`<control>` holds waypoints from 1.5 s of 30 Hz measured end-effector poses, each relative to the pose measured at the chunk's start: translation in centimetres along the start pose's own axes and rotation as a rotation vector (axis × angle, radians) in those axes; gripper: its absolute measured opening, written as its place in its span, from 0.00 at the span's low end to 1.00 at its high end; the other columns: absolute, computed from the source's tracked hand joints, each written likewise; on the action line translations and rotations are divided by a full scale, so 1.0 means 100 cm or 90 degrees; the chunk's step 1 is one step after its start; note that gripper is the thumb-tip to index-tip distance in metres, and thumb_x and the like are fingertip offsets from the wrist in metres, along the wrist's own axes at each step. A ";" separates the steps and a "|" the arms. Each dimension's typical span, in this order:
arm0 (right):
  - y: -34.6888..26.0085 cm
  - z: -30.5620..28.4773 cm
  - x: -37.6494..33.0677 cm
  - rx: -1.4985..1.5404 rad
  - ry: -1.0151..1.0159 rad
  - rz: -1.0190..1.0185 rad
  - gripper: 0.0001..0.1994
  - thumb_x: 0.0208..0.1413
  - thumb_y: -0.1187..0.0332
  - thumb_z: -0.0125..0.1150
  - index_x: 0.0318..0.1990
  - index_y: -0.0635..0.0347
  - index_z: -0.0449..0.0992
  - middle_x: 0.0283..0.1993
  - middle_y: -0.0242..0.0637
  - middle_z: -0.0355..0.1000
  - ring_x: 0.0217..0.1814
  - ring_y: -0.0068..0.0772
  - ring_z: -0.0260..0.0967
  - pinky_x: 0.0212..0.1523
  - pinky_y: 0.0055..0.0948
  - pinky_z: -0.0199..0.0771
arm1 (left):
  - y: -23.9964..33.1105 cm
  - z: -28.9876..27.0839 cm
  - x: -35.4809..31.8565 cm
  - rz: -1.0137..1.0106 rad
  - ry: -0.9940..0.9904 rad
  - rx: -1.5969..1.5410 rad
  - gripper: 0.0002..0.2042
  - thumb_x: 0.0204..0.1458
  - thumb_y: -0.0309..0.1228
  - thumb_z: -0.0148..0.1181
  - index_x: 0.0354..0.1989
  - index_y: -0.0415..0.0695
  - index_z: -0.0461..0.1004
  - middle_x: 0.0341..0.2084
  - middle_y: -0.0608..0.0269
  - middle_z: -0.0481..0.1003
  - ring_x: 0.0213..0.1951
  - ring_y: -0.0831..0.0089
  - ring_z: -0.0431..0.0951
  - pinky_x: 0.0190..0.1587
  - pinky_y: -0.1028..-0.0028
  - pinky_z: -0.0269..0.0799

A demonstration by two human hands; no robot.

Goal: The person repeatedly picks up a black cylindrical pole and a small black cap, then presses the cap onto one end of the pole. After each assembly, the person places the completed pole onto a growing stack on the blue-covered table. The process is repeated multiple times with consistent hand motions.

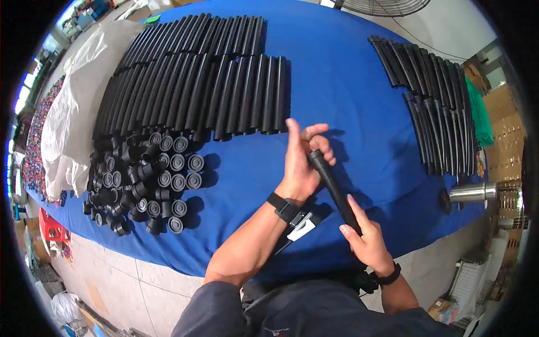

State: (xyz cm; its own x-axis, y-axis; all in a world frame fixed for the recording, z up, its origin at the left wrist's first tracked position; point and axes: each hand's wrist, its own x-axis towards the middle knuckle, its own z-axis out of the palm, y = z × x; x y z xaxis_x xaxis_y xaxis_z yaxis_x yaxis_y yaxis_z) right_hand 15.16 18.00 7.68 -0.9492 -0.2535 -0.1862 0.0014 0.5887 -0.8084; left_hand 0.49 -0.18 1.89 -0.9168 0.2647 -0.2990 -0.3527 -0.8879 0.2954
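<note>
My right hand [368, 238] is closed round the lower part of a black tube [336, 188], which slants up to the left over the blue cloth. A wider black cap [316, 157] sits on the tube's upper end. Beside that cap is my left hand [303, 163], with its thumb stretched out and its fingers apart and loosely bent. The palm is close to the cap; whether it touches I cannot tell. On the left, two rows of black tubes [224, 92] lie side by side, with a heap of loose black caps [137, 177] below them.
More black tubes [429, 106], with wider ends, lie in two rows at the right. A metal cylinder [473, 192] lies at the right table edge. White sheeting [78, 112] covers the left side; a fan [384, 5] stands beyond the blue-covered table [331, 56].
</note>
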 end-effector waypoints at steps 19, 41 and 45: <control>-0.001 0.003 -0.001 0.079 -0.068 0.115 0.34 0.67 0.69 0.57 0.78 0.53 0.52 0.19 0.30 0.66 0.18 0.21 0.65 0.24 0.27 0.69 | -0.005 -0.007 0.001 0.008 0.060 0.004 0.30 0.64 0.64 0.46 0.32 0.46 0.73 0.14 0.70 0.60 0.17 0.76 0.62 0.21 0.73 0.58; 0.005 0.001 -0.006 0.498 -0.099 0.199 0.28 0.66 0.66 0.56 0.69 0.71 0.62 0.32 0.42 0.75 0.15 0.25 0.67 0.15 0.22 0.66 | -0.009 -0.027 0.014 -0.019 -0.120 -0.067 0.22 0.64 0.56 0.56 0.36 0.47 0.76 0.19 0.71 0.69 0.22 0.76 0.71 0.25 0.74 0.69; 0.008 0.000 -0.005 0.589 -0.131 0.251 0.25 0.65 0.67 0.55 0.67 0.70 0.65 0.30 0.39 0.74 0.15 0.22 0.66 0.15 0.19 0.63 | -0.011 -0.013 0.012 -0.022 -0.089 -0.075 0.21 0.64 0.55 0.58 0.35 0.48 0.76 0.18 0.71 0.69 0.21 0.78 0.70 0.23 0.76 0.67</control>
State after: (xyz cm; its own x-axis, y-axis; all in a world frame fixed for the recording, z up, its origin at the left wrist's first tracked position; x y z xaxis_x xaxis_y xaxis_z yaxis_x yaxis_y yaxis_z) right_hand 15.67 18.64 7.10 -0.7569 -0.3477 -0.5534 0.6260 -0.1423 -0.7667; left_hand -0.02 0.65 0.02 -0.9244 0.3385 -0.1759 -0.3679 -0.9130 0.1766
